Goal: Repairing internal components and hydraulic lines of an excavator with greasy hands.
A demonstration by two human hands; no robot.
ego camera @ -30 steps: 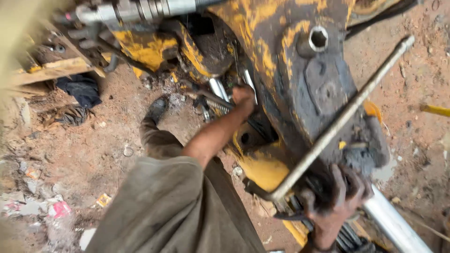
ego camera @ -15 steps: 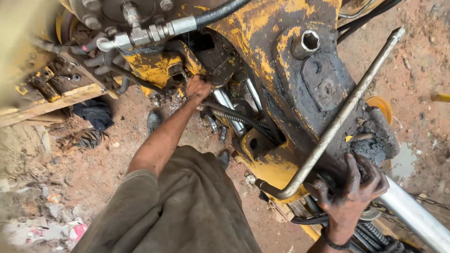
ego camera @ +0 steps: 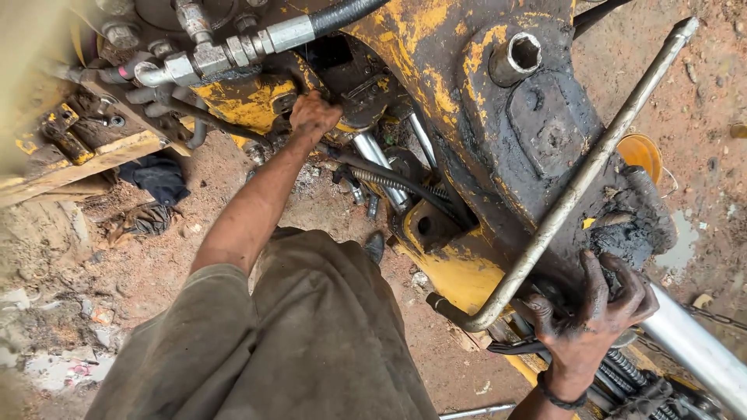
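My left hand [ego camera: 313, 117] reaches up and closes on the edge of the yellow machine frame [ego camera: 249, 101], just below a steel hose fitting [ego camera: 233, 53]. Grease covers my right hand [ego camera: 595, 311], which rests with fingers spread on the black, greasy body of the machine [ego camera: 545, 148] at the lower right. A long steel rod [ego camera: 591, 167] leans across that body, and its bent lower end lies just left of my right hand without being gripped. A socket [ego camera: 517, 56] sticks out of the body near the top.
Black hydraulic hoses [ego camera: 389, 180] and chrome cylinder rods [ego camera: 692, 342] run under the machine. A wooden plank [ego camera: 78, 167] and dark rags [ego camera: 159, 177] lie at the left on the dirt ground [ego camera: 117, 264]. An orange lid [ego camera: 640, 152] sits at the right.
My left hand has moved up and to the left, from the hoses under the machine to the yellow frame by the hose fitting. My right hand stays by the rod's bent end.
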